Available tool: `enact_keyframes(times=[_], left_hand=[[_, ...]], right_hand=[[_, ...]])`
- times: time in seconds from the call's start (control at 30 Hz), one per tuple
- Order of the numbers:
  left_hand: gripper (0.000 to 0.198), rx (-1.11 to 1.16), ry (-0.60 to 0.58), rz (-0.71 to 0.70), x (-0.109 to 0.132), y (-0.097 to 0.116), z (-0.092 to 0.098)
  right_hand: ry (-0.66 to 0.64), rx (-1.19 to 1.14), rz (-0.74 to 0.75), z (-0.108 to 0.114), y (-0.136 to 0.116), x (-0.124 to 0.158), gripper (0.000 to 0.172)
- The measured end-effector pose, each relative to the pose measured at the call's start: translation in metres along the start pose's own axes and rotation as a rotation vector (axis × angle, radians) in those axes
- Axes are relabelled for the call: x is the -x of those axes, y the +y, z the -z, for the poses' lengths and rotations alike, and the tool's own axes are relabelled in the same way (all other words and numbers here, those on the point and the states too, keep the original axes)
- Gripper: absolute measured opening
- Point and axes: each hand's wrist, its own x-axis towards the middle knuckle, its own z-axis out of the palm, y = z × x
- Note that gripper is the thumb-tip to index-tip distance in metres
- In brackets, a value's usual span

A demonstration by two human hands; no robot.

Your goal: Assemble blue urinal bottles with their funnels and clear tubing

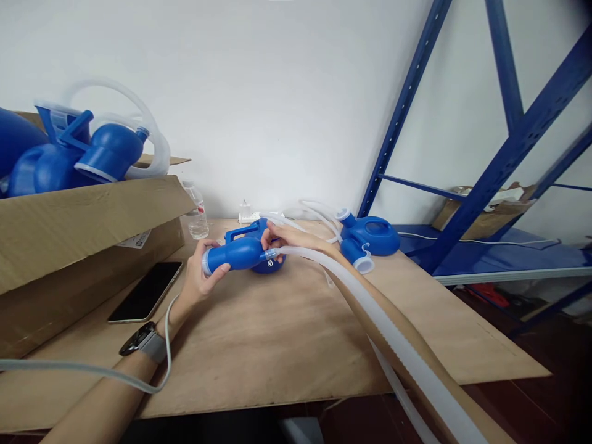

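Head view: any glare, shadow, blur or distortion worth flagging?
Head view: lighting soft, faint shadow on the tan wooden tabletop beside the left forearm; head view: wide-angle stretch toward the edges, top-right corner darkened; head view: blue plastic container in the left hand reads fairly sharp, mild highlights only.

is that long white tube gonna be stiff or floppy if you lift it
The tube is probably bendy but not limp, since it curves smoothly from the right hand without a visible kink. It looks fairly light, its pale wall seeming hollow and translucent. Lifting it may tug the blue bottle, as its end appears to meet the nozzle.
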Motion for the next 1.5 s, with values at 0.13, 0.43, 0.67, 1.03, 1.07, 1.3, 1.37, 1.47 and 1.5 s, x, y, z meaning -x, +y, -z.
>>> enact_keyframes(times=[0.13,0.43,0.67,1.03,1.07,1.3,1.37,1.47,1.5], left_hand=[[0.053,-0.11,0.021,-0.1,-0.004,-0.001,0.004],[0.078,-0.004,0.094,-0.182,-0.007,0.013,0.005],[0.085,0.415,0.192,0.163,-0.009,0.011,-0.014],[0.05,0.441,-0.285,0.396,0.009,0.021,-0.047],[0.05,0.444,-0.28,0.377,0.011,0.024,-0.051],[0.042,0.132,-0.232,0.134,0.013,0.031,-0.046],[0.041,-0.034,-0.214,0.024,0.012,0.031,-0.041],[0.038,-0.223,-0.158,-0.116,0.013,0.03,-0.039],[0.037,-0.265,-0.136,-0.146,0.013,0.029,-0.04]], right_hand=[[0.02,-0.062,0.011,-0.001,0.0,0.0,0.062],[-0.145,0.232,-0.124,-0.001,-0.016,0.029,0.045],[-0.171,0.435,0.016,-0.003,-0.019,0.026,0.028],[0.193,0.62,0.281,-0.018,0.002,0.008,0.025],[0.178,0.619,0.288,-0.02,0.003,0.008,0.024],[0.023,0.413,0.264,-0.027,0.006,0.006,0.028],[0.016,0.374,0.243,-0.027,0.008,0.005,0.039],[-0.01,0.419,0.242,-0.026,0.01,0.004,0.038],[-0.016,0.448,0.254,-0.026,0.011,0.003,0.036]])
